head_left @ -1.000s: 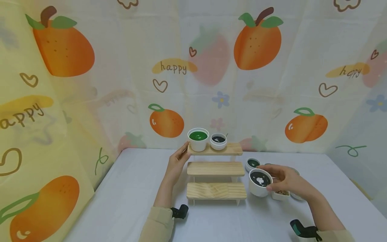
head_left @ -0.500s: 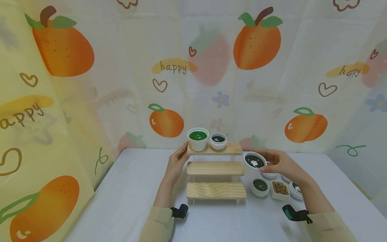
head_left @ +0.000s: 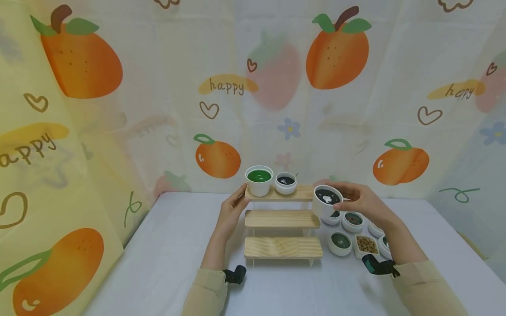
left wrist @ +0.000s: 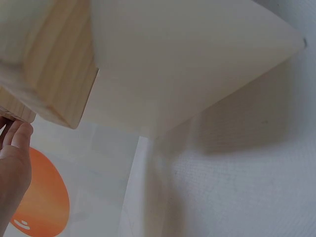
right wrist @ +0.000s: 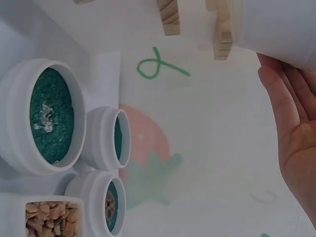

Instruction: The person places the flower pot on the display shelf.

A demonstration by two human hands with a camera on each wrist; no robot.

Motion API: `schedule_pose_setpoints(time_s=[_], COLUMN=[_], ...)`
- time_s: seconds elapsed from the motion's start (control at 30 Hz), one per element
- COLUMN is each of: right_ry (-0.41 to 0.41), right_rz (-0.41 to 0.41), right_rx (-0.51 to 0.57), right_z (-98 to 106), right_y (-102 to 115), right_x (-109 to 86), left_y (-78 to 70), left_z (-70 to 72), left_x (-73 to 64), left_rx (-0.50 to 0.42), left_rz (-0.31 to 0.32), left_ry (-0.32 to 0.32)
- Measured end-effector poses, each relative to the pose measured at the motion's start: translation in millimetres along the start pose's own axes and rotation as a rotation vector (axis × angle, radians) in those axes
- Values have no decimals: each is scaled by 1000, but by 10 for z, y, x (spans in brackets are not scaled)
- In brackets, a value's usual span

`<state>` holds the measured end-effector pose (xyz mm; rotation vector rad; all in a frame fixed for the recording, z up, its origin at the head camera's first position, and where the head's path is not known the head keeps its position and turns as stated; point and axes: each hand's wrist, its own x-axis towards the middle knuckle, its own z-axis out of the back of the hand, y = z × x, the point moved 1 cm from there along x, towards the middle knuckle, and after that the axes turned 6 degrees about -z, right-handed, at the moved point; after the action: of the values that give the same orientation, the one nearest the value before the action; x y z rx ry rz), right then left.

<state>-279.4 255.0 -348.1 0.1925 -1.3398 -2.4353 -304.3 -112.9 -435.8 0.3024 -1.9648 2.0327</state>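
Observation:
My right hand holds a round white pot with a dark filling and a white patch on top. The pot is up at the right end of the top board, overlapping it in the head view. Fingers lie along its far side and the thumb is at the near rim. My left hand grips the left end of the top board of a three-tier wooden stand. On that board stand a taller white pot with a green filling and a smaller white pot with a dark filling.
Right of the stand, several small pots cluster on the white table: a green-filled pot, a square dish of brown pebbles and a pot behind it. The two lower boards are bare. A fruit-print cloth hangs behind.
My right hand has lifted the dark-filled pot from beside the lower boards up and leftward to the top board's right end. The left hand keeps its grip on the stand.

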Motion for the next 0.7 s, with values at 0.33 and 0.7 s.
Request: schedule_pose_setpoints(time_s=[0.33, 0.7], right_ry=[-64, -78], right_rz=[-12, -13], right_rx=[-36, 31], right_z=[23, 26], right_y=[72, 160], right_x=[143, 318], left_y=[-1, 11], left_z=[-1, 2], left_x=[-1, 7], left_rx=[1, 0], left_rz=[-9, 9], left_ry=[1, -6])
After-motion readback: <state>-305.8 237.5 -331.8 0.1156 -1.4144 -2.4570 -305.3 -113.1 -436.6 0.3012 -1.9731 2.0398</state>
